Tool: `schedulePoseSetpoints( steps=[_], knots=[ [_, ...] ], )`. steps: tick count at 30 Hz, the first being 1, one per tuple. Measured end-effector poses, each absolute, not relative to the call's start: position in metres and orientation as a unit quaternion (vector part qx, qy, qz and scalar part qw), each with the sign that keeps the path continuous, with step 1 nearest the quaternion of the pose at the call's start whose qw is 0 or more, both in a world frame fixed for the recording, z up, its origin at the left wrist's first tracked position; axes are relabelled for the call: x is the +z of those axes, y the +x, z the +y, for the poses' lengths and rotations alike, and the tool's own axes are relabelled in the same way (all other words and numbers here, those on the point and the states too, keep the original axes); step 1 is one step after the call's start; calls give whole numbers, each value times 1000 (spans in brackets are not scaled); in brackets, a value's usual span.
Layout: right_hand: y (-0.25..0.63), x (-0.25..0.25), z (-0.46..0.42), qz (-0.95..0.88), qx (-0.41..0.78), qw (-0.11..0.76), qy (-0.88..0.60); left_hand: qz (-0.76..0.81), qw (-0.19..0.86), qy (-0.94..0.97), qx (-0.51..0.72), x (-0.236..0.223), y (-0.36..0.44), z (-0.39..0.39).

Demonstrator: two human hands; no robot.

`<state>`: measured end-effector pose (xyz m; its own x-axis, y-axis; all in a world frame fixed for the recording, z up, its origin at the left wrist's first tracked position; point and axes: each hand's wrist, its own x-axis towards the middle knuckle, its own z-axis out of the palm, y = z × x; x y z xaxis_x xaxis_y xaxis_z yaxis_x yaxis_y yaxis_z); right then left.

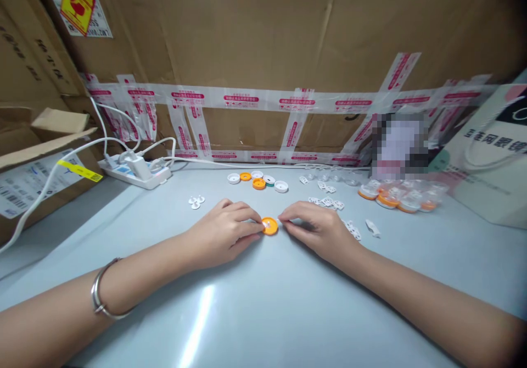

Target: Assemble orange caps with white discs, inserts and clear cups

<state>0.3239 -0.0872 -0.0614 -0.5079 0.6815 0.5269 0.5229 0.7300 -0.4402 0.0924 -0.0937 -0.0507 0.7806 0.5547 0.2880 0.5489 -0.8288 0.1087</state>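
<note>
An orange round shallow cap (270,229) lies on the table between my hands, with a small white piece in its middle. My left hand (230,230) has its fingertips closed at the cap's left edge, touching it. Just off the cap's right edge, my right hand (319,228) holds thumb and forefinger in a pinch. Whatever sits between those fingertips is too small to make out. Beyond my left hand are a few small white pegged pieces (196,201). White patterned pieces (326,202) lie behind my right hand, and a white scrap (373,228) is to its right.
White, orange and green round caps (258,183) sit at the back, beside clear domes (352,178). Assembled clear-topped pieces (409,199) cluster at right, near a paper bag (489,159). A power strip (142,173) with cables and an open carton (45,176) stand left; a large cardboard box (255,33) rises behind.
</note>
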Motion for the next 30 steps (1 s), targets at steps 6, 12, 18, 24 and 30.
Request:
schedulePoseSetpoints(
  steps=[6,12,18,24,30],
  knots=[
    [323,-65,-86,-865,135,343,-340,281,-3,946,161,-52,92,-93],
    [321,-69,-85,-889,99,334,-299,275,-13,946,170,-54,93,-93],
    [320,-69,-83,-907,47,317,-274,277,-11,946,168,-55,93,-94],
    [320,-68,-83,-919,21,294,-262,277,-10,946,170,-55,93,-93],
    [319,-65,-83,-928,-11,274,-253,274,-6,948,160,-57,92,-92]
  ],
)
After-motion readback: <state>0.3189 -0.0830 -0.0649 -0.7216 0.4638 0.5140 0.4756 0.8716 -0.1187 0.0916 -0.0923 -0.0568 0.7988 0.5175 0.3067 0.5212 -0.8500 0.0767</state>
